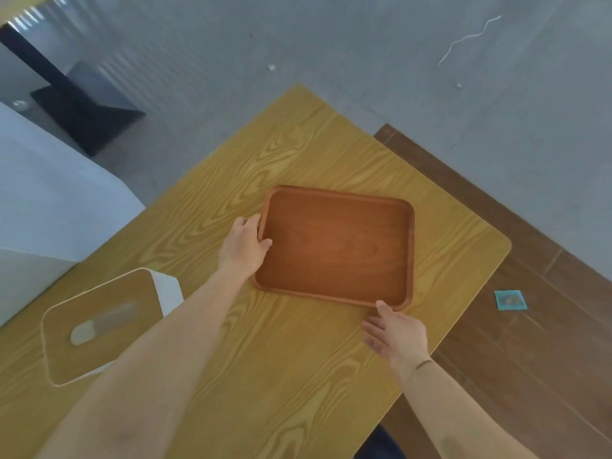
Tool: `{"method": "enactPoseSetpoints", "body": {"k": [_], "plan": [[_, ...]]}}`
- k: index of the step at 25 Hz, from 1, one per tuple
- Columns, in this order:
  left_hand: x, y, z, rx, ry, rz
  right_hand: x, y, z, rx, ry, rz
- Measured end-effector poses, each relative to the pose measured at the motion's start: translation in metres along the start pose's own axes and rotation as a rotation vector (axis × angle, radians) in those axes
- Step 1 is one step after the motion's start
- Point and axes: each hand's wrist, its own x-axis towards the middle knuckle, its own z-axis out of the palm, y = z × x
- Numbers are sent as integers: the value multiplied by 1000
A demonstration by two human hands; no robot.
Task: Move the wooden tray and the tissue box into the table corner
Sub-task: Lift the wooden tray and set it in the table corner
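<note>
A reddish-brown wooden tray (337, 246) lies flat and empty on the yellow wood-grain table (298, 376), near the table's far end. My left hand (243, 248) grips the tray's left rim, thumb over the edge. My right hand (395, 336) is at the tray's near right corner with fingers spread; only the thumb tip touches the rim. The tissue box (102, 324), white with a wooden lid and an oval slot, stands at the near left of the table, partly behind my left forearm.
The table's far corner (298, 89) points away from me and its right corner (505, 243) is rounded. A white block (49, 200) stands left of the table. On the brown floor at the right lies a small blue square (510, 299).
</note>
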Motion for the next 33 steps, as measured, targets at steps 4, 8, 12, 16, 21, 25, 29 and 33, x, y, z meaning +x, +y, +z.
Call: {"method": "enactPoseSetpoints", "body": {"k": [4, 8, 12, 16, 21, 25, 29, 33], "plan": [[5, -3, 2, -24, 11, 14, 4, -6, 9, 132, 32, 38], [3, -7, 3, -91, -47, -6, 4, -6, 15, 197, 75, -19], [-13, -9, 3, -222, -59, -41, 4, -12, 6, 213, 60, -88], [-38, -2, -5, -335, 35, -53, -5, -30, -7, 159, 18, -206], [-86, 15, -29, -451, 171, -54, -31, -53, -26, 125, -64, -319], [-143, 23, -55, -523, 299, -74, -66, -69, -40, 104, -209, -395], [-204, 25, -69, -605, 422, -115, -96, -77, -52, 42, -347, -442], [-267, 15, -70, -644, 581, -203, -118, -70, -53, -34, -486, -472]]}}
